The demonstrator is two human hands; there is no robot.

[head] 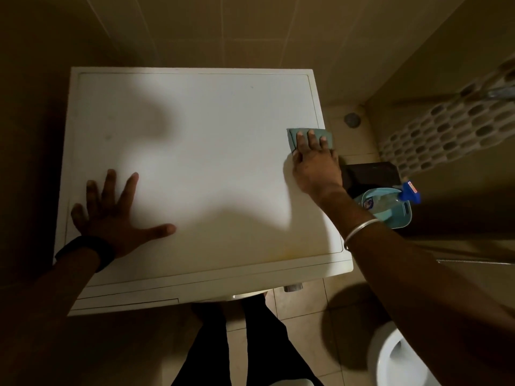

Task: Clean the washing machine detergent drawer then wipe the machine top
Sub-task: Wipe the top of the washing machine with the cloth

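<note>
The white washing machine top [200, 151] fills the middle of the head view. My left hand [111, 213] lies flat on its front left part with fingers spread, holding nothing. At the machine's right edge, my right hand [315, 160] presses a folded teal cloth [292, 137] onto the top with straight fingers. Most of the cloth is hidden under the hand. The detergent drawer front [125, 300] is shut, at the lower left of the machine's front edge.
A light blue basin [401, 215] holding a spray bottle with a blue trigger [409, 192] sits on the floor right of the machine, beside a dark box [370, 174]. A white toilet bowl [390, 358] is at the lower right. Tiled walls stand behind and right.
</note>
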